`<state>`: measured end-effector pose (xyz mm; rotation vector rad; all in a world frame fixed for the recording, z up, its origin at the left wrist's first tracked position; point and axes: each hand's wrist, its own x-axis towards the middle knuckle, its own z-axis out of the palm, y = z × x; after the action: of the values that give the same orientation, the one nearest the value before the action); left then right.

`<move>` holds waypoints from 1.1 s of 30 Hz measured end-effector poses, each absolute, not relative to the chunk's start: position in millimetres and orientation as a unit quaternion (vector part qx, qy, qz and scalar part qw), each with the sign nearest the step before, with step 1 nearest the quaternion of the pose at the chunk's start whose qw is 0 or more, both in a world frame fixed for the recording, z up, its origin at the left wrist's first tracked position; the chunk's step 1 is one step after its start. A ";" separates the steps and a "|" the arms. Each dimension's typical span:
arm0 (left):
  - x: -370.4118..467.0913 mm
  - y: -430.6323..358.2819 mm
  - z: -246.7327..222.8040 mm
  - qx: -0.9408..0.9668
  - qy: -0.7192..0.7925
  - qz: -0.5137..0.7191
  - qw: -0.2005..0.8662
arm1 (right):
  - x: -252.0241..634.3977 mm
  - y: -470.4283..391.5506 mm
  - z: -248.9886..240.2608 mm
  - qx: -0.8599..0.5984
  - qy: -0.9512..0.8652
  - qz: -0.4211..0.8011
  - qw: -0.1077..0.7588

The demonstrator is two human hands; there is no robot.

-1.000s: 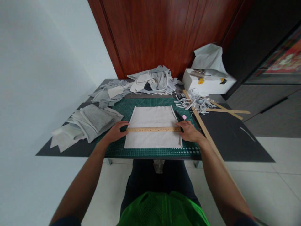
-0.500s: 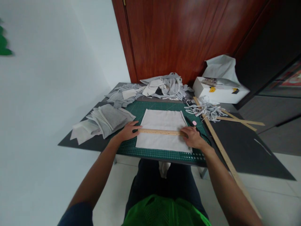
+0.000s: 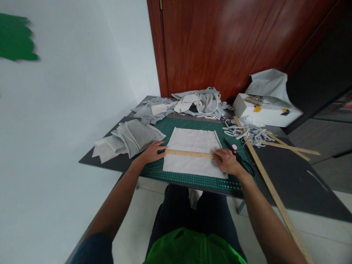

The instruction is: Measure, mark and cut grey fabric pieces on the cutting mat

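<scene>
Crossing white cloth [image 3: 192,140], the ruler [image 3: 192,154] (markings illegible) touches both hands [image 3: 153,152] [image 3: 227,161].

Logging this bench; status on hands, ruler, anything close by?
Wooden ruler across white cloth. Left hand at left end, right hand at right end. Black scissors close to right hand.

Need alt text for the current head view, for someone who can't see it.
Two bare hands, left and right, hold a wooden ruler across a white cloth on a green cutting mat. Black scissors and a pink piece lie by the right hand; grey and white fabric is piled left and behind.
</scene>
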<state>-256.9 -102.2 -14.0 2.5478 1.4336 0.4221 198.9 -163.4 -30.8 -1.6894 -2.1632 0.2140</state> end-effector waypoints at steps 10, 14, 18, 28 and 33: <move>-254.6 -106.8 -10.4 0.850 0.497 0.131 0.113 | 211.3 -162.3 -39.9 -0.587 -0.767 0.067 0.250; -258.7 -105.4 -9.9 0.857 0.481 0.137 0.123 | 212.1 -161.1 -41.0 -0.585 -0.769 0.073 0.247; -260.1 -103.0 -10.9 0.858 0.480 0.136 0.121 | 211.9 -160.5 -42.1 -0.586 -0.767 0.072 0.250; -255.2 -98.0 -7.6 0.856 0.496 0.107 0.101 | 210.0 -162.5 -40.0 -0.585 -0.769 0.071 0.247; -242.3 -100.9 7.2 0.851 0.512 0.100 0.062 | 213.0 -163.0 -38.0 -0.579 -0.772 0.070 0.252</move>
<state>-242.3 -100.9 7.2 2.5738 1.5468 0.3012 213.0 -163.0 -38.0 -1.5745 -2.1007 0.1914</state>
